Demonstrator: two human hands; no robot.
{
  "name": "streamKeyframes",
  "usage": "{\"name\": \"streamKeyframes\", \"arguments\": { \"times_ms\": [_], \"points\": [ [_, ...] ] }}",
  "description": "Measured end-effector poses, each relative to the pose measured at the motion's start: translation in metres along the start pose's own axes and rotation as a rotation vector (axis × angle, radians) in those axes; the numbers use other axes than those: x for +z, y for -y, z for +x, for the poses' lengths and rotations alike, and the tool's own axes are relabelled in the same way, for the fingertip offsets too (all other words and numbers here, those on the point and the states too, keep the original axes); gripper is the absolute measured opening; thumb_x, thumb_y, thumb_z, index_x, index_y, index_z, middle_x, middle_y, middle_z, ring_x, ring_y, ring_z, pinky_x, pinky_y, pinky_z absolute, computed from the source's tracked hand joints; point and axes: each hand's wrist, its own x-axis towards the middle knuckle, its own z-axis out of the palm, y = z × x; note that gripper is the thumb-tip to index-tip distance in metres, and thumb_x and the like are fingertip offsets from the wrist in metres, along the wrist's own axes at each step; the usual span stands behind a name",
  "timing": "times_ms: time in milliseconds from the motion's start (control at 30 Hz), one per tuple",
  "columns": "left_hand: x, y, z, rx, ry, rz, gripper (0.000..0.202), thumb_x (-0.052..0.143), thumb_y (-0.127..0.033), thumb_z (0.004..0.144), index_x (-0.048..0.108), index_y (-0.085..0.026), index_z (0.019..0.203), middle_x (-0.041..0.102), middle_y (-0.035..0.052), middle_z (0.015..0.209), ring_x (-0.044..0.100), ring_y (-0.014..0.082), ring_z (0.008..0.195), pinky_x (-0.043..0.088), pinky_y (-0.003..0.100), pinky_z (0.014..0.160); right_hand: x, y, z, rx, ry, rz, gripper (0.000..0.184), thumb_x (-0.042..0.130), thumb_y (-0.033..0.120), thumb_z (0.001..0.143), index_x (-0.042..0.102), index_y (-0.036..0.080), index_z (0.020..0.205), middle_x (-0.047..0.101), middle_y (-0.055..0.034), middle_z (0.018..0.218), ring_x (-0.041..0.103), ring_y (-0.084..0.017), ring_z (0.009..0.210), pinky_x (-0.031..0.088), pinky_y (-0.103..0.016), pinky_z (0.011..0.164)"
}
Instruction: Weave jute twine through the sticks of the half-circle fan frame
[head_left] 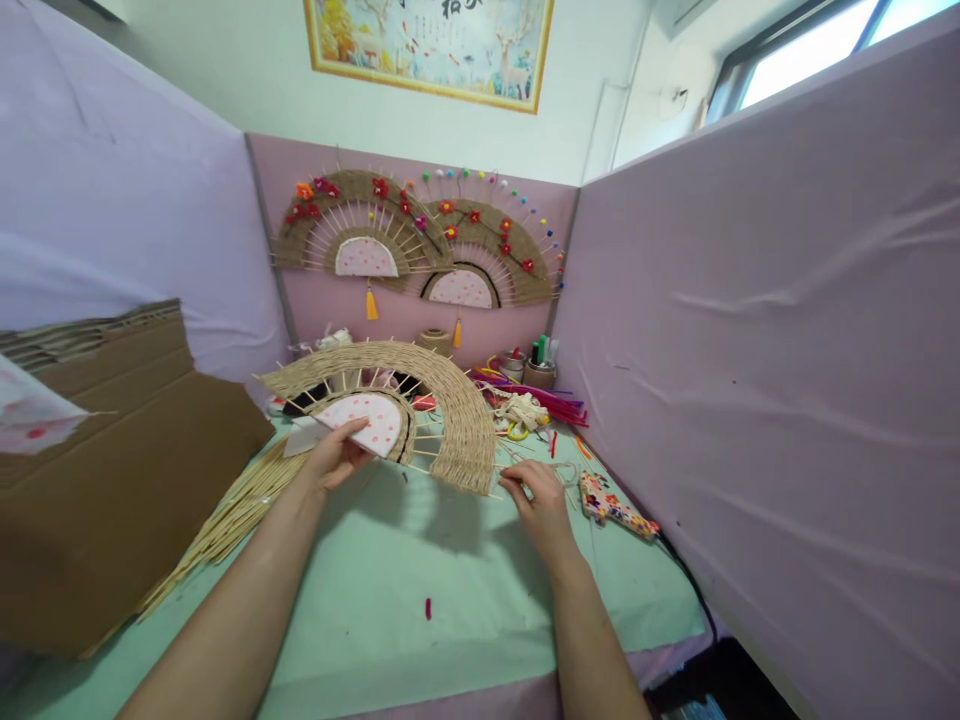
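A half-round fan (pixel 466 415) woven from tan twine over thin sticks is held up above the table, tilted down to the right. My left hand (pixel 339 462) grips its white, pink-dotted half-circle centre (pixel 381 425), thumb on the front and fingers behind. At the fan's lower right end, my right hand (pixel 541 503) has thumb and fingertips pinched together beside the tips of the sticks. What lies in that pinch, if anything, is too small to make out. Bare stick tips poke out past the woven band.
Two finished-looking fans with red flowers (pixel 367 225) hang on the pink back panel. Cardboard (pixel 112 470) and a bundle of sticks (pixel 232 500) lie left. A flower-patterned glue gun (pixel 616 508), pipe cleaners (pixel 551 400) and pen cups (pixel 540 372) are right. Fabric-covered partitions flank the green-covered table (pixel 375 620).
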Motion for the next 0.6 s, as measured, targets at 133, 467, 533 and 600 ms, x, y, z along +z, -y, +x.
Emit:
{"name": "streamKeyframes", "arguments": {
  "times_ms": [133,467,533,600],
  "points": [
    [-0.011,-0.005,-0.003,-0.02,-0.001,0.061,0.019,0.056,-0.002,0.075,0.062,-0.014,0.088,0.07,0.0037,0.072,0.066,0.0144,0.056,0.056,0.023,0.051,0.001,0.008,-0.002,-0.014,0.034,-0.089,0.015,0.062,0.029,0.079,0.055,0.019,0.07,0.056,-0.0001,0.068,0.05,-0.015,0.069,0.035,-0.034,0.081],
    [-0.026,-0.003,0.0,-0.116,0.053,0.13,0.021,0.06,-0.005,0.072,0.062,-0.013,0.091,0.071,0.0065,0.071,0.066,0.0153,0.058,0.056,0.025,0.056,0.002,0.013,-0.004,0.155,0.312,0.218,0.015,0.052,0.029,0.084,0.062,0.019,0.077,0.061,-0.0032,0.078,0.055,-0.016,0.078,0.039,-0.028,0.074],
    [-0.028,-0.003,-0.001,-0.12,0.055,0.125,0.022,0.06,-0.004,0.072,0.062,-0.014,0.092,0.071,0.0059,0.071,0.066,0.0153,0.058,0.056,0.024,0.056,0.002,0.013,-0.004,0.232,0.302,0.24,0.016,0.055,0.03,0.081,0.061,0.018,0.072,0.06,-0.0023,0.073,0.053,-0.015,0.071,0.04,-0.027,0.069],
    [-0.029,-0.003,-0.001,-0.12,0.061,0.116,0.023,0.059,-0.004,0.072,0.061,-0.015,0.092,0.071,0.0056,0.073,0.066,0.0154,0.059,0.056,0.025,0.055,0.001,0.013,-0.005,0.323,0.308,0.28,0.016,0.058,0.031,0.078,0.061,0.018,0.069,0.059,-0.0013,0.068,0.051,-0.014,0.065,0.039,-0.025,0.063]
  ]
}}
